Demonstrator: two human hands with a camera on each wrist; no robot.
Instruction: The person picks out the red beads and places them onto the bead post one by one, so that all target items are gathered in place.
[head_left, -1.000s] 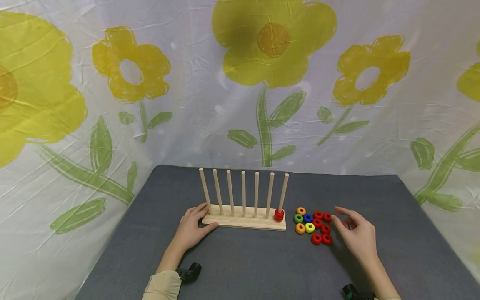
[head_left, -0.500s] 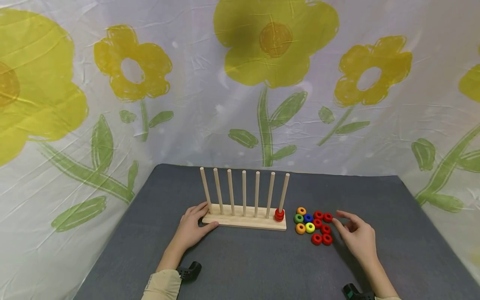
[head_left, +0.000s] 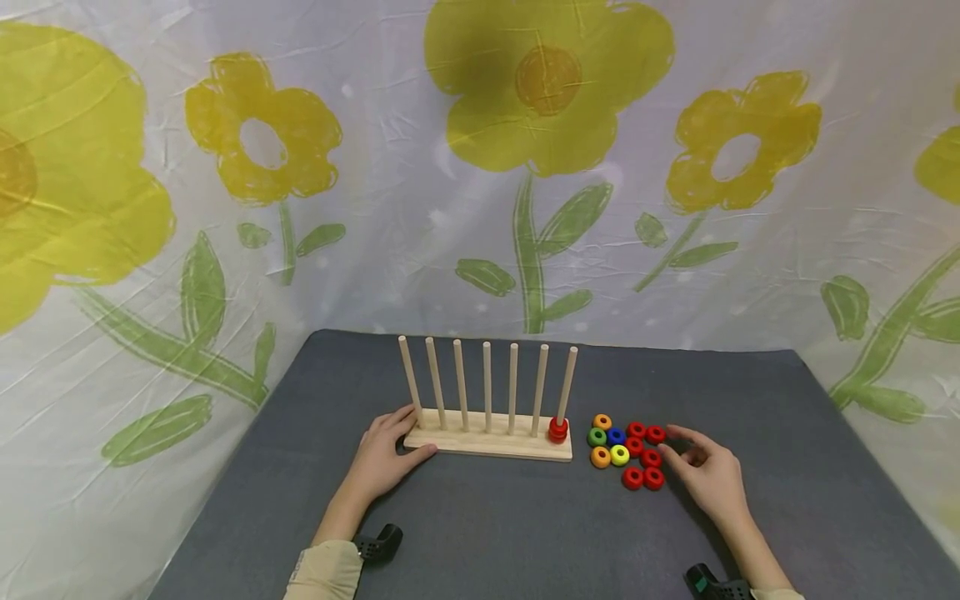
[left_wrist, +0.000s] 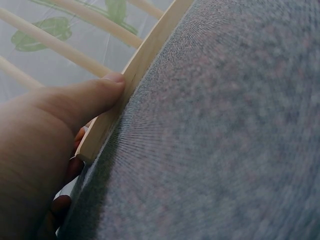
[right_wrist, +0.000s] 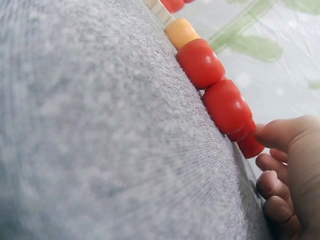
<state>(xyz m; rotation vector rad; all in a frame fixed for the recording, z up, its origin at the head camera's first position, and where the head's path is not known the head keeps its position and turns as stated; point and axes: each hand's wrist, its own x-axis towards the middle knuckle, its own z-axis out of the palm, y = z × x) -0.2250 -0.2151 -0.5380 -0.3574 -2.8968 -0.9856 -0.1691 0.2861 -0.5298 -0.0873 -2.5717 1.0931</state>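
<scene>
On the dark grey table (head_left: pixel 495 533), I see the left hand (head_left: pixel 381 460) pinching the left end of the wooden peg board (head_left: pixel 483 445), thumb against its front edge. The right hand (head_left: pixel 708 477) has thumb and forefinger spread beside a loose red ring (head_left: pixel 655 435); whether they touch I cannot tell. Stacked red rings (head_left: pixel 557 432) circle the rightmost peg (head_left: pixel 567 383).

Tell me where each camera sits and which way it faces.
Head: on the head, facing forward and down at the peg rack and red beads; left hand, right hand and forearms show.
Left wrist: on that wrist, facing the rack; its hand partly shows.
Right wrist: on that wrist, facing the beads; its hand partly shows.
Head and right wrist share red beads.
</scene>
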